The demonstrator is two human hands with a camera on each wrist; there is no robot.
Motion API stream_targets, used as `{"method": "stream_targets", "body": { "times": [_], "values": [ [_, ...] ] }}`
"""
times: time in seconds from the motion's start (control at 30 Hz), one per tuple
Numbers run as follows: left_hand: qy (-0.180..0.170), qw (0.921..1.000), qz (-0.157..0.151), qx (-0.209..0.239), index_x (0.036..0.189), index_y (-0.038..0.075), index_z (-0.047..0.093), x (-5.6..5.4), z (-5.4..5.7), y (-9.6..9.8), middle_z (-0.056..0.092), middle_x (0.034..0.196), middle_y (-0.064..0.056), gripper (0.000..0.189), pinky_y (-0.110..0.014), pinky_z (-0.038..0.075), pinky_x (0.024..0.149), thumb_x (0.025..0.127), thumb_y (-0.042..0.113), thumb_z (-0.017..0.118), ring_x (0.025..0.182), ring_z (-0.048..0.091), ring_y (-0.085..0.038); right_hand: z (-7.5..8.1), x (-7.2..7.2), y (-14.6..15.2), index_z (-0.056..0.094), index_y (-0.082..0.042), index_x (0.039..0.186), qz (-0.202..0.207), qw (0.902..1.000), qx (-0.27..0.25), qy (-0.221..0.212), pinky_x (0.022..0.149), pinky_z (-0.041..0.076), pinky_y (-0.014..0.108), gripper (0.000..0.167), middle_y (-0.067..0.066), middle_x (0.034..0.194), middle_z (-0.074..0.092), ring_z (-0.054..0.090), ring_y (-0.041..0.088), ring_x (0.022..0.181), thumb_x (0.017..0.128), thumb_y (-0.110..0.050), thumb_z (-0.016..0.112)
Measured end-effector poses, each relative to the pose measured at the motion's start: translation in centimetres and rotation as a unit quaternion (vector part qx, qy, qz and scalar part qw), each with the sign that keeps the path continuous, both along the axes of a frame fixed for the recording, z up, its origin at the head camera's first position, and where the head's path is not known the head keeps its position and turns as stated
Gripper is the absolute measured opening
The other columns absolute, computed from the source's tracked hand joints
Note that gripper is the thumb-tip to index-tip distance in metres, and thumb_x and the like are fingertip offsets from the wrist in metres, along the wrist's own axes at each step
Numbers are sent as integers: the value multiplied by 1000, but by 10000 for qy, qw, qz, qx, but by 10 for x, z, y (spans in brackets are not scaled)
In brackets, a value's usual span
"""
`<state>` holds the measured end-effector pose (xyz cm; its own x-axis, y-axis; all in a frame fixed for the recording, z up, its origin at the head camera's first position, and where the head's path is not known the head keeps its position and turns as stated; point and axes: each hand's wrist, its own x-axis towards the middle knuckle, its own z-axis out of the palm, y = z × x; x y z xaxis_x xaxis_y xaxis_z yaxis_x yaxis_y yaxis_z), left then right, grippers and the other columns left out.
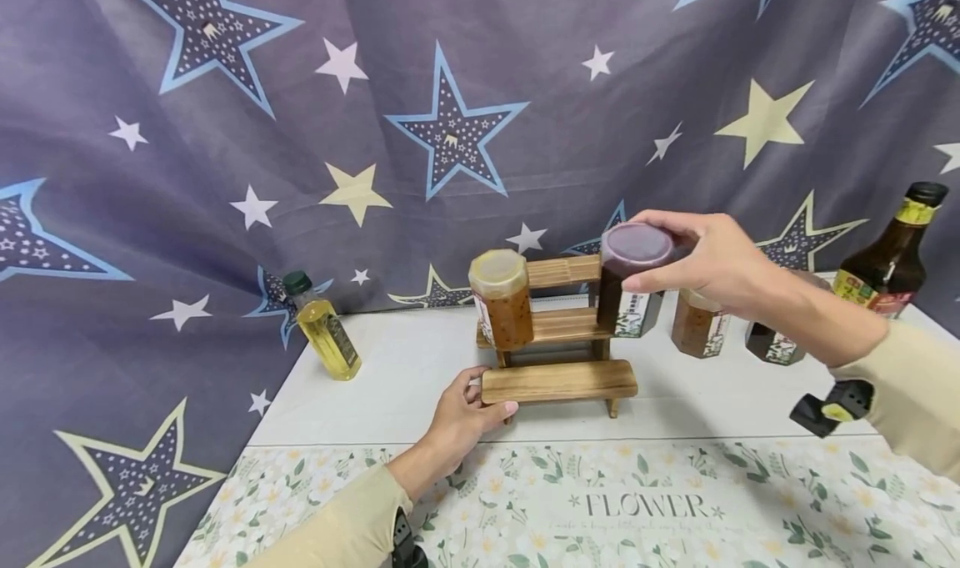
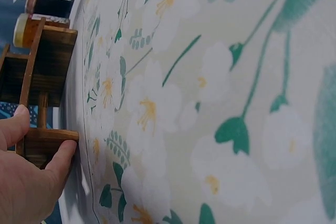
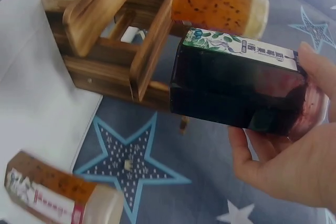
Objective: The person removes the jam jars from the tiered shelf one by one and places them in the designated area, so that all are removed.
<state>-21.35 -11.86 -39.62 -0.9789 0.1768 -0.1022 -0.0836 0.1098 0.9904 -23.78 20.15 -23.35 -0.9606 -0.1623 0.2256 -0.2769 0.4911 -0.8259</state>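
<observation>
Currently grips a dark jar (image 1: pixel 624 305) with the right hand (image 1: pixel 705 255), closing thumb and fingers round its top, about as wide apart as the purple lid (image 1: pixel 639 243). Taking the head view as the clock, with twelve at the far side, holds that jar roughly upright at nine o'clock from the right hand, beside the right end of the middle step (image 1: pixel 566 324); cannot tell whether touching wood there. With the left hand (image 1: pixel 459 424), at eight o'clock from the dark jar, grips the wooden stand (image 1: pixel 558 382) narrowly by the left end of its lowest step.

Has an amber jar (image 1: pixel 502 305) on the middle step, at nine o'clock from the dark jar. Counts a second amber jar (image 1: pixel 697 330) at four o'clock, a sauce bottle (image 1: pixel 888 255) at three, and an oil bottle (image 1: pixel 330 339) far out at nine. Works over a white tabletop (image 1: pixel 408 355), with a floral mat (image 1: pixel 517 489) printed "FLOWER" at six o'clock. Faces a purple-grey curtain (image 1: pixel 292 143) at twelve, patterned with stars.
</observation>
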Motion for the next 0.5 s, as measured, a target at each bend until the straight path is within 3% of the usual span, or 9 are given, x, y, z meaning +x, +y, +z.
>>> {"method": "stream_targets", "body": {
  "times": [0.27, 0.5],
  "values": [
    [-32, 10000, -29, 65, 146, -1, 30, -1, -1, -1, 54, 128, -23, 76, -37, 57, 87, 85, 6, 74, 110, 61, -29, -4, 17, 39, 58, -29, 128, -635, 9958, 653, 43, 66, 48, 24, 68, -4, 107, 68, 56, 11, 93, 67, -37, 89],
    [-26, 10000, -19, 82, 145, -1, 30, -1, -1, 0, 54, 128, -23, 76, -37, 57, 87, 85, 6, 74, 110, 60, -29, -14, 27, 66, 55, -24, 134, -861, 9927, 841, -104, 65, 48, 24, 74, 1, 114, 63, 50, 13, 96, 69, -36, 88]
  ]
}}
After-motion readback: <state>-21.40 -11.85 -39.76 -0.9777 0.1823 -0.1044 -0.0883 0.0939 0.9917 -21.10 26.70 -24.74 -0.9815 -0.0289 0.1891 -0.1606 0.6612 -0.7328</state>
